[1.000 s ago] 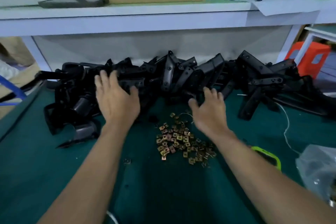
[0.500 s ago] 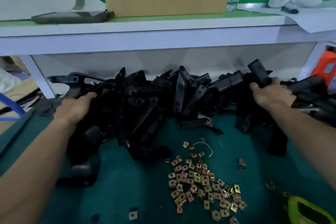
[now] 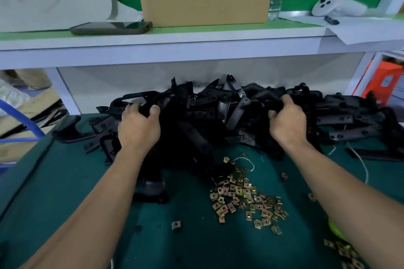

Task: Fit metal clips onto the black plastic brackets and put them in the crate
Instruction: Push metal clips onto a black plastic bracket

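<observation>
Black brackets (image 3: 218, 113) lie heaped at the far side of the desk (image 3: 65, 192); my left hand (image 3: 138, 130) and right hand (image 3: 287, 125), well apart, each grip some. I'd draw them in gently, sparing the clips (image 3: 247, 200).

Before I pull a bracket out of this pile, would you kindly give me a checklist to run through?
1. Left hand gripping the black brackets: ok.
2. Right hand gripping them too: ok.
3. One bracket separated from the heap: not ok, all tangled.
4. Metal clips within reach on the green mat: ok.
5. Crate location: cannot tell, not in view.
</observation>
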Motion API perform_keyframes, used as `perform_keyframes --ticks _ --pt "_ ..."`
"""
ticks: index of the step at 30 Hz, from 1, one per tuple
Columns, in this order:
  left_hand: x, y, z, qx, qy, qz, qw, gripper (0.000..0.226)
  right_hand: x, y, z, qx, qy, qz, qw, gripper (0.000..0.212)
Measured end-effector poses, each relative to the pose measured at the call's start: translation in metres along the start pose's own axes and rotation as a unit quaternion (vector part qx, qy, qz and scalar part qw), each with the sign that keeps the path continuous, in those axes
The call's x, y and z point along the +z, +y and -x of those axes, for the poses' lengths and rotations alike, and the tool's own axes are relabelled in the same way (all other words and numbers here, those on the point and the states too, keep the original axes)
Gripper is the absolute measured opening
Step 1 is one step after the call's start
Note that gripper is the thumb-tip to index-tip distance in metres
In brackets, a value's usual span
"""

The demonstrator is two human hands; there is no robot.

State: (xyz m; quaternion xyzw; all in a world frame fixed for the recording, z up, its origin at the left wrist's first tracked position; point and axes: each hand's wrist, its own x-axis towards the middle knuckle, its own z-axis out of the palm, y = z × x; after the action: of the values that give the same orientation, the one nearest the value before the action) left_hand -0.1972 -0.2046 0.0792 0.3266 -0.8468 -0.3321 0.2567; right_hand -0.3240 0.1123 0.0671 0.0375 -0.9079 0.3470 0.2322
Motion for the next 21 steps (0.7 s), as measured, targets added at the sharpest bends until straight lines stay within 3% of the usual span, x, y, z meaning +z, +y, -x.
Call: perform_keyframes --ticks 4,7,10,12,18,21 --pt "-0.008 0.013 0.064 0.127 0.027 0.050 0.990 0.055 -0.014 -0.027 0.051 -0.039 -0.058 -0.110 0.992 0.028" --pt "-0.004 0.022 0.131 0.186 -0.033 0.119 0.975 0.045 -0.023 -0.039 0.095 0.048 -0.116 -0.252 0.960 0.010" --pt "0.003 0.024 0.184 0.177 -0.147 0.179 0.957 0.030 -0.037 -0.047 0.138 0.147 -0.170 -0.434 0.872 0.011" --pt "0.011 0.020 0.206 0.137 -0.205 0.229 0.942 0.010 -0.048 -0.046 0.162 0.189 -0.196 -0.494 0.826 0.008" --pt "0.021 -0.001 0.250 0.066 -0.202 0.311 0.926 0.023 -0.071 -0.026 0.209 0.256 -0.234 -0.492 0.798 0.020" --pt "0.024 -0.001 0.256 0.062 -0.209 0.322 0.921 0.014 -0.073 -0.012 0.215 0.270 -0.211 -0.500 0.795 0.018"
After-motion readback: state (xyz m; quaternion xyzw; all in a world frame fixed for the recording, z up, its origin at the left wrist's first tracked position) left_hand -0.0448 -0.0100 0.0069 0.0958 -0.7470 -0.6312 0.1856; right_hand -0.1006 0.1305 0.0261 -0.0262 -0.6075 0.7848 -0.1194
